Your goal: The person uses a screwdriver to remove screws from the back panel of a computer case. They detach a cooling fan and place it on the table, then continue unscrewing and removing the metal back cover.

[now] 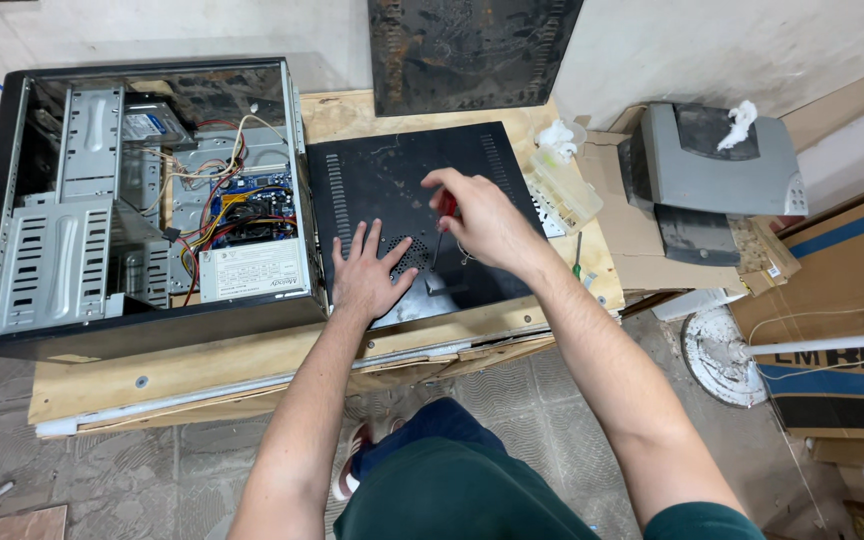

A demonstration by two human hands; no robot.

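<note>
The right hand (487,222) kept a clenched grip on a red-handled screwdriver (444,215), tip down on the black side panel (392,180). The left hand (367,275), released and fingers spread, pressed flat on the same panel near its round vent. The panel lay on the wooden tabletop (242,365), just beside the open computer case (142,200). A grey printer (712,160) stood to the right.

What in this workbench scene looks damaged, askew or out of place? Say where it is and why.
The black side panel under the left hand is scuffed and dusty. It overhangs the wooden bench, whose front edge strip is splitting away. White tissue sits crumpled on the grey printer.
</note>
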